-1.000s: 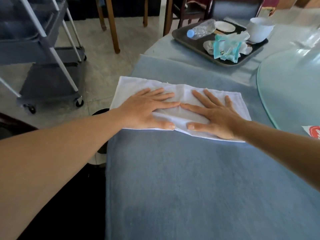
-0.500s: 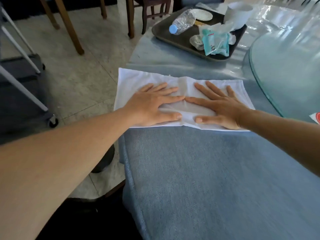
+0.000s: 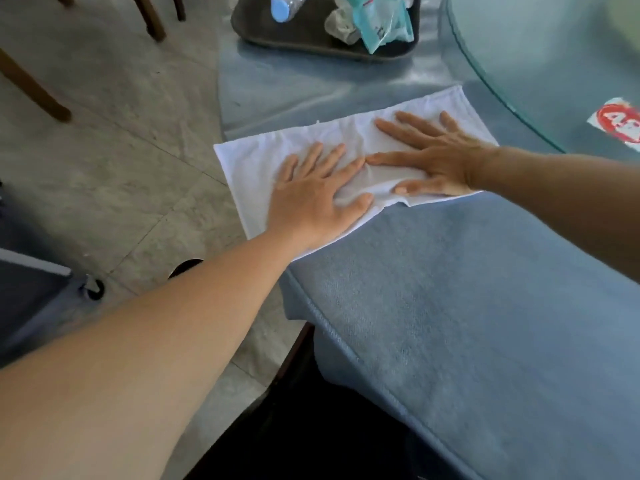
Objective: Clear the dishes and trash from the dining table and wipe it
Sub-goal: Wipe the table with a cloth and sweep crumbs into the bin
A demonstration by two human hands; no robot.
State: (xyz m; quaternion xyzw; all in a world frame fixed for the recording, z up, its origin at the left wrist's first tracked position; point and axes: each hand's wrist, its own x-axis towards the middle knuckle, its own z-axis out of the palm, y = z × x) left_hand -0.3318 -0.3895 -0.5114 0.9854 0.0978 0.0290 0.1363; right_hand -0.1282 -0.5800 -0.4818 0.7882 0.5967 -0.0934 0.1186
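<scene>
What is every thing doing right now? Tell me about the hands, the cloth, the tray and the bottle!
left hand: flat, fingers spread, pressing on the cloth
right hand: flat, fingers spread, pressing on the cloth
white cloth: spread on the table, wrinkled between the hands
tray: on the table, loaded with trash
bottle: lying in the tray, blue cap on

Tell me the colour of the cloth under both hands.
White; the cloth shows plainly in the head view, lying on the blue tablecloth.

tray & bottle cut off at top edge, red sticker cropped right, blurry
</scene>
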